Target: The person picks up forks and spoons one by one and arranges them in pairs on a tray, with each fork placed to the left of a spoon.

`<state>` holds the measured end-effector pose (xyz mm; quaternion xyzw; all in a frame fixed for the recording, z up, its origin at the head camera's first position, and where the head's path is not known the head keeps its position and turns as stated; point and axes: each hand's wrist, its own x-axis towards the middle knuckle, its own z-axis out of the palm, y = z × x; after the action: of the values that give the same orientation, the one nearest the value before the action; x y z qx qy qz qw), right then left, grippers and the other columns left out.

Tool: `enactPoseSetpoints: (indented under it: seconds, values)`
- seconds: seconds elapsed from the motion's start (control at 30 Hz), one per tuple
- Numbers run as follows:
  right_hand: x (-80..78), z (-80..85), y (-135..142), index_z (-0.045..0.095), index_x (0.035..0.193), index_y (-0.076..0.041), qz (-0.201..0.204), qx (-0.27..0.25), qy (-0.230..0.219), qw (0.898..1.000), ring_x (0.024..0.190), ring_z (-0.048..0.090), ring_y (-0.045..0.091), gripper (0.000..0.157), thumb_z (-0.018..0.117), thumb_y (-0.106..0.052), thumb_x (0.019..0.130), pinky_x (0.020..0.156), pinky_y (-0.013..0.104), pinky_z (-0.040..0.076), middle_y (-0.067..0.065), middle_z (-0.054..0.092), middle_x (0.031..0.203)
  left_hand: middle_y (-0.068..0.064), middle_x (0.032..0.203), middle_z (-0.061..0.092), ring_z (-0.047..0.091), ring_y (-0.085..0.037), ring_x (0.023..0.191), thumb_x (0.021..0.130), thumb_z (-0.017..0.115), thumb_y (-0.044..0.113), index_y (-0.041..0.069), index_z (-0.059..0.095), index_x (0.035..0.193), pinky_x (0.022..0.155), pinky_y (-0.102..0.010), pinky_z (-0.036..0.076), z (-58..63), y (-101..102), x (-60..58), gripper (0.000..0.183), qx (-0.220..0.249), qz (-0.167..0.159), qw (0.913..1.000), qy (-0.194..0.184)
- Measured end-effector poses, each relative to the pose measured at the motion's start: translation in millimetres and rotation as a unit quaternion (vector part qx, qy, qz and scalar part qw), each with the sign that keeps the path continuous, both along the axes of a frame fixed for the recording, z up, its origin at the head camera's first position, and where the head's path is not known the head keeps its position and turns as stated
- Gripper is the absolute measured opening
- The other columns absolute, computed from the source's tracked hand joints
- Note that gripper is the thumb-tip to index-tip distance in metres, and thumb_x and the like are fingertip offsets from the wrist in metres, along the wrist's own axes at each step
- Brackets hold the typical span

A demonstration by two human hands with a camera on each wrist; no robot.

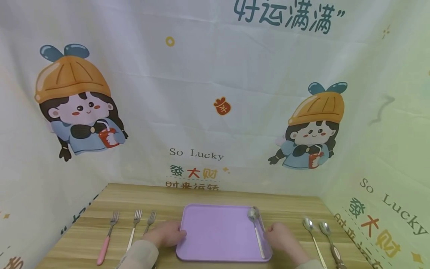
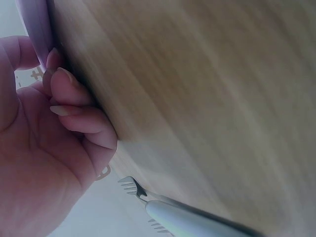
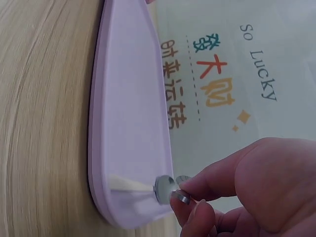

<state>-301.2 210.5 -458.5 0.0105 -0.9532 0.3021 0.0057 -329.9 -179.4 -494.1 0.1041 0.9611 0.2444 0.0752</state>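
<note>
A lilac tray lies on the wooden table. My left hand pinches its left rim, thumb above; in the left wrist view the other fingers curl close to the tabletop. Inside the tray, along the right side, rests a spoon with its bowl toward the back. My right hand is at the right rim. Its thumb and fingers pinch a narrow metal handle, and a second spoon bowl shows just behind them. Most of that second spoon is hidden by the fingers.
Left of the tray lie a pink-handled fork, a pale-handled fork and another fork partly behind my left arm. To the right are a slim spoon and a brown-handled spoon. A printed cloth hangs behind the table.
</note>
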Motion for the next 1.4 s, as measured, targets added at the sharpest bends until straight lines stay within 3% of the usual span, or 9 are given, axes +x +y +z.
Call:
enactPoseSetpoints:
  seconds: [0.1,0.13,0.37,0.73,1.1,1.3,1.4]
  values:
    - [-5.6,-5.2,-5.2,0.048,0.064,-0.016,0.009,0.004,-0.006,1.000,0.056,0.044,0.013,0.033,0.062,-0.013,0.094,0.052,0.026,0.038,-0.001,0.049,0.063,-0.007,0.101,0.076,0.069,-0.026,0.096,0.102,0.061,0.035,0.012,0.076,0.107,0.103,-0.058,0.056,-4.3,-3.2,-3.7,0.028,-0.007,-0.011,0.9999,0.004]
    - [-6.2,-6.1,-7.7,0.050,0.064,-0.016,0.011,0.004,-0.005,1.000,0.056,0.045,0.013,0.032,0.062,-0.012,0.093,0.052,0.026,0.039,0.000,0.051,0.063,-0.009,0.103,0.077,0.070,-0.028,0.098,0.102,0.061,0.034,0.010,0.076,0.108,0.104,-0.059,0.056,1.7,-1.1,0.7,0.029,-0.007,-0.008,0.9999,0.002]
    - [4.1,-4.3,-28.6,0.058,0.070,-0.009,0.012,-0.013,-0.003,1.000,0.059,0.054,0.017,0.023,0.065,-0.007,0.092,0.052,0.028,0.046,0.005,0.058,0.067,-0.007,0.104,0.077,0.071,-0.028,0.099,0.101,0.062,0.031,0.012,0.076,0.107,0.105,-0.057,0.055,8.4,2.8,7.9,0.024,-0.001,0.004,1.0000,0.005]
    - [5.0,-10.5,-40.4,0.062,0.070,-0.006,0.005,0.007,-0.001,1.000,0.057,0.052,0.015,0.025,0.069,-0.009,0.094,0.049,0.025,0.043,0.005,0.059,0.068,-0.007,0.103,0.077,0.070,-0.027,0.098,0.101,0.062,0.031,0.012,0.076,0.106,0.105,-0.057,0.056,8.8,2.2,7.5,0.024,-0.003,0.002,1.0000,0.003]
    - [5.3,-11.8,-53.0,0.054,0.063,-0.012,-0.011,0.043,0.006,0.999,0.055,0.052,0.015,0.034,0.073,-0.011,0.092,0.049,0.026,0.043,0.002,0.055,0.062,-0.004,0.102,0.077,0.070,-0.024,0.095,0.102,0.060,0.042,0.015,0.077,0.108,0.101,-0.056,0.057,-15.2,-8.2,-9.1,0.032,-0.013,-0.015,0.9998,0.004]
    - [3.4,-14.4,-55.4,0.054,0.064,-0.012,-0.013,0.076,0.013,0.997,0.058,0.053,0.017,0.035,0.076,-0.016,0.090,0.052,0.028,0.042,0.002,0.057,0.063,-0.009,0.103,0.077,0.070,-0.028,0.096,0.103,0.060,0.037,0.011,0.076,0.108,0.102,-0.059,0.056,-0.2,-2.8,1.3,0.031,-0.014,-0.012,0.9998,0.009]
    - [2.5,-15.1,-56.3,0.055,0.065,-0.012,-0.016,0.080,0.017,0.997,0.058,0.053,0.017,0.034,0.079,-0.017,0.089,0.053,0.029,0.041,0.002,0.058,0.064,-0.008,0.103,0.077,0.070,-0.027,0.095,0.102,0.060,0.037,0.011,0.076,0.109,0.102,-0.058,0.056,-0.1,-2.5,0.4,0.031,-0.015,-0.013,0.9998,0.004]
